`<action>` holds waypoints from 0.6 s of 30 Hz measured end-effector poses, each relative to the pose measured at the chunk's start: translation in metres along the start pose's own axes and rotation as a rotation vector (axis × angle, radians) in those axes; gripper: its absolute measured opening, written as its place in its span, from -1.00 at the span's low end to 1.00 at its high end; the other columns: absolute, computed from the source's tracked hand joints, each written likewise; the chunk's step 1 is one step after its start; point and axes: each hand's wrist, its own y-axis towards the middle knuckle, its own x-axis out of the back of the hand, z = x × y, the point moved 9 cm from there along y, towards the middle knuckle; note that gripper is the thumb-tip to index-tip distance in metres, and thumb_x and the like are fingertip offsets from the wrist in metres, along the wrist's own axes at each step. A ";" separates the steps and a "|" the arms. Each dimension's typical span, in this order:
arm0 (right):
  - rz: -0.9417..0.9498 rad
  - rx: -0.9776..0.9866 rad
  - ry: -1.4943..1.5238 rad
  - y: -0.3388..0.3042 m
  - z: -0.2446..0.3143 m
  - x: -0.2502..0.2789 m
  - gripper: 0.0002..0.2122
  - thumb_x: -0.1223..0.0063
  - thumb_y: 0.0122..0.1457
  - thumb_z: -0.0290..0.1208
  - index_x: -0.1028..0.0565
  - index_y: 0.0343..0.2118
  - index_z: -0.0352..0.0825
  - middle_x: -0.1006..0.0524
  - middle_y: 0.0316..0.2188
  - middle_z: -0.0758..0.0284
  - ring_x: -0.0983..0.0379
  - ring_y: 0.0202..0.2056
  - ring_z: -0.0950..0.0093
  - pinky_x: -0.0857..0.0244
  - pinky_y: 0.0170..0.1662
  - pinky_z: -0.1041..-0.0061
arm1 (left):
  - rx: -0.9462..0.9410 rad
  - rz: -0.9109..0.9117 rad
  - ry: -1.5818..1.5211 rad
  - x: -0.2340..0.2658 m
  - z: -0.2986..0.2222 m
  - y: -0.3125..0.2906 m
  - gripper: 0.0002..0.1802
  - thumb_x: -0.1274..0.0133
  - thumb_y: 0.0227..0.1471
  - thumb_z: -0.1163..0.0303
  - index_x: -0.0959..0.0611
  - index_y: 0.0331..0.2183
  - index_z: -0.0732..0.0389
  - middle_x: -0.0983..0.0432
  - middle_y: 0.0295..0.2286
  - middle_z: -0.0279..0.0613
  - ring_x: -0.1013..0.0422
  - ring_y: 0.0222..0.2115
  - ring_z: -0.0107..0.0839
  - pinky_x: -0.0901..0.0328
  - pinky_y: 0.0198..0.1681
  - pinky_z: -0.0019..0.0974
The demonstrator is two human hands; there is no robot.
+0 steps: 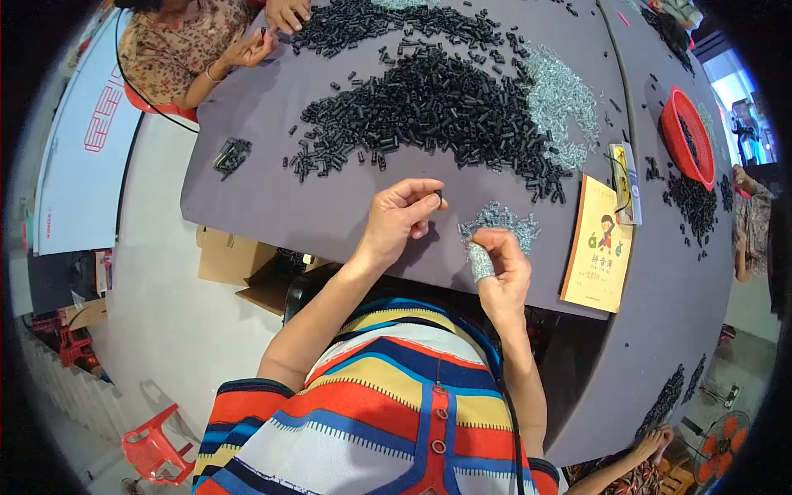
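Note:
My left hand (394, 221) is closed, with a small black cylindrical piece (439, 197) pinched between thumb and forefinger. To its right, my right hand (505, 276) is curled at the table's near edge, its thumb wrapped in a whitish covering (480, 261). Its fingertips are pressed together; anything between them is too small to make out. Just beyond that hand lies a small heap of shiny, clear-looking little pieces (513, 221). A wide heap of black cylindrical pieces (437, 103) spreads across the table ahead of both hands.
A larger heap of shiny pieces (561, 103) adjoins the black ones. On the right lie a yellow notebook (596, 247), a clipboard-like item (627, 183) and a red basket (678, 136). A co-worker's hands (252, 48) are at the far left; another person's hands (656, 441) show lower right.

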 end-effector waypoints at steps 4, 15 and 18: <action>-0.023 0.031 -0.012 0.006 0.002 -0.001 -0.66 0.21 -0.20 -0.87 -0.43 -0.32 -0.44 -0.49 -0.37 0.28 -0.43 -0.34 0.51 -0.31 -0.22 0.60 | 0.107 0.047 -0.206 -0.008 0.011 -0.002 -0.80 -0.09 0.10 0.44 -0.58 -0.19 0.22 -0.56 -0.40 -0.15 -0.26 -0.66 -0.66 -0.17 -0.62 -0.59; -0.081 0.032 -0.114 0.020 -0.003 -0.005 -0.66 0.15 -0.26 -0.81 -0.46 -0.34 -0.42 -0.50 -0.41 0.24 -0.44 -0.40 0.38 -0.33 -0.23 0.51 | 0.179 0.095 -0.446 -0.023 0.020 -0.002 -0.88 -0.11 0.08 0.47 -0.59 -0.28 0.24 -0.55 -0.42 -0.21 -0.30 -0.60 -0.65 -0.19 -0.60 -0.57; -0.074 0.072 -0.152 0.022 0.002 -0.007 -0.66 0.15 -0.26 -0.81 -0.46 -0.34 -0.41 -0.50 -0.42 0.24 -0.43 -0.41 0.36 -0.33 -0.24 0.48 | 0.178 0.108 -0.431 -0.023 0.020 -0.002 -0.88 -0.07 0.10 0.48 -0.59 -0.26 0.23 -0.55 -0.39 -0.19 -0.28 -0.60 -0.64 -0.18 -0.58 -0.56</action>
